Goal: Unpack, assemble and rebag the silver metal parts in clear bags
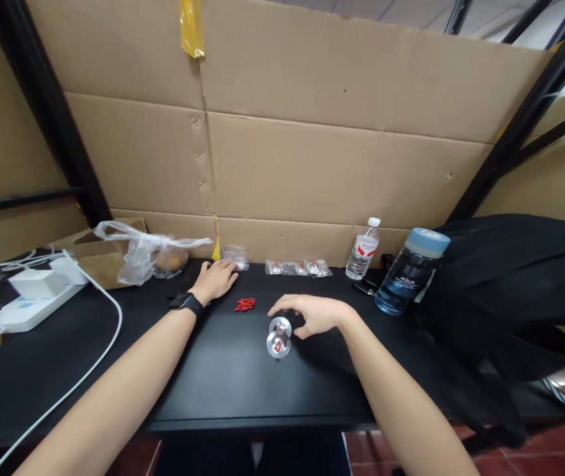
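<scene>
My left hand, with a dark watch on its wrist, reaches to the back of the desk. Its fingers are stretched out beside a small clear plastic bag; whether they touch it I cannot tell. My right hand hovers with thumb and fingers apart, curved just to the right of two shiny silver discs with red marks. The nearer disc overlaps the farther disc; I cannot tell whether they are joined. Between my hands lies a small heap of red pieces.
Several clear packets with silver-and-red contents lie along the cardboard wall. At right stand a clear water bottle, a blue bottle and a black bag. At left are a power strip, white cable and plastic bag.
</scene>
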